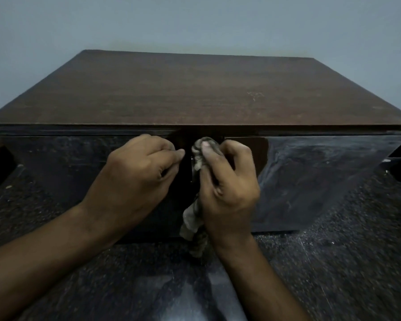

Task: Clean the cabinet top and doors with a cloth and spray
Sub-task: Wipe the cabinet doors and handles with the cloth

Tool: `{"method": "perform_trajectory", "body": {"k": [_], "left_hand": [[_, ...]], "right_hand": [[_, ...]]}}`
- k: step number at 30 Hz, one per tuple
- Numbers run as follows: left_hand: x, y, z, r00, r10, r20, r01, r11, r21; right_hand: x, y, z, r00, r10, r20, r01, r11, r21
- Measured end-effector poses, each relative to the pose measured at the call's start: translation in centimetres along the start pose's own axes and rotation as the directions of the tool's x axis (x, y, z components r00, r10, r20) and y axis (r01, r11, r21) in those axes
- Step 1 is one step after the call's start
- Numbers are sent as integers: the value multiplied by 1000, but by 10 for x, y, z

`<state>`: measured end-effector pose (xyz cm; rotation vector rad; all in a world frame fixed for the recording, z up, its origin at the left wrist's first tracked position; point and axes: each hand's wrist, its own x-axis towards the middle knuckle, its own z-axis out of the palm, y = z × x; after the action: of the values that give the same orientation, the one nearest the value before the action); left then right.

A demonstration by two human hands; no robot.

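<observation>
Dark speckled flooring is spreading across the near part of the view, glossy and dusted with pale specks, and two bare forearms are reaching forward over it toward a low wooden cabinet. Nearest, a grey, grubby cloth is hanging down from the right hand, its tail dangling below the wrist while its upper end is bunching out above the thumb. That right grip is curling tightly round the cloth, and the thumb is pressing the bunched end against the cabinet front, close to where the two doors are meeting. Just beside it, the left hand is pressing against the left door, its fingers curling and the fingertips pinching at the door's inner edge; what exactly they are holding there is too dark to tell. Streaky smears are showing on the shiny right door. Beyond the hands, the brown wood-grain cabinet top is stretching back to a plain grey-blue wall.
</observation>
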<state>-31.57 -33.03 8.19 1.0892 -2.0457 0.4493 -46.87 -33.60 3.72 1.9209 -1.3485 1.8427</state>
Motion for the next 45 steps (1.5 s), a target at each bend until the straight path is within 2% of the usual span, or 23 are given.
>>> {"method": "perform_trajectory", "body": {"k": [4,11,14,18,20,22,25,30,36,41,45], "left_hand": [[0,1,0,1000,5,-8,-5,1000,-2],[2,8,4,998,22,52,-20,999,-46],[5,13,5,997,32,72,-29,998,-51],[9,18,7,996,44,75,-40,998,-49],[10,19,7,997,39,71,-35,997,-66],[12,20,8,997,48,67,-42,996,-82],[13,24,10,993,86,80,-79,993,-90],[15,28,13,989,127,71,-120,988,-100],[16,28,13,991,99,89,-91,992,-92],[17,29,13,991,93,93,-84,992,-92],[17,28,13,994,60,95,-52,995,-83]], "right_hand": [[-27,6,3,998,65,26,-64,996,-57],[-47,8,2,973,218,78,-221,975,21],[-23,3,-9,986,167,21,-167,985,34],[-1,12,-29,992,81,-92,-86,995,-49],[-5,19,-32,994,69,-87,-76,994,-80],[-17,22,-30,998,58,-16,-60,992,-114],[-26,19,-31,996,91,22,-88,993,-83],[-4,23,-35,989,98,-108,-105,993,-62],[-29,26,-43,992,111,-63,-115,991,-72],[3,29,-42,973,197,-116,-202,979,-30],[-1,28,-46,981,185,-64,-189,980,-55]]}}
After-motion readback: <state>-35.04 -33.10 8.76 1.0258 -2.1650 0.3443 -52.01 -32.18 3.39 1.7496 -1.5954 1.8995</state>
